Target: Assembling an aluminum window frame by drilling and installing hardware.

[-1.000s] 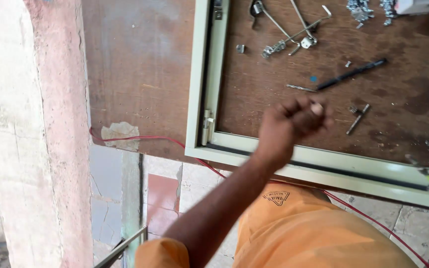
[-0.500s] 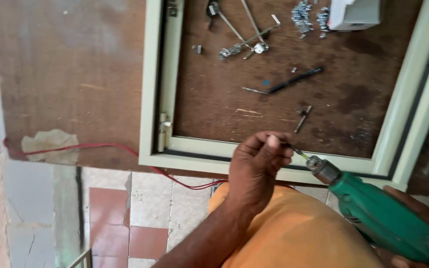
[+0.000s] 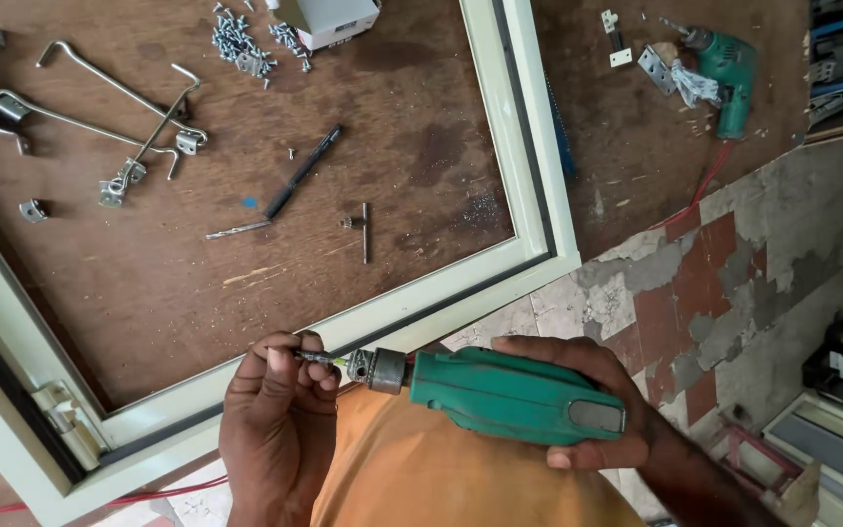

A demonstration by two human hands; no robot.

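Two hands work just below the brown tabletop (image 3: 421,156), where a pale green frame (image 3: 529,185) lies around loose screws (image 3: 236,44), long metal hooks (image 3: 109,98) and a dark drill bit (image 3: 300,174). Your right hand (image 3: 587,390) has its fingers wrapped tight round the green drill (image 3: 500,390), held level over your orange shirt (image 3: 461,478), chuck pointing left. Your left hand (image 3: 280,410) has its fingers pinching the small bit (image 3: 319,358) at the chuck's tip.
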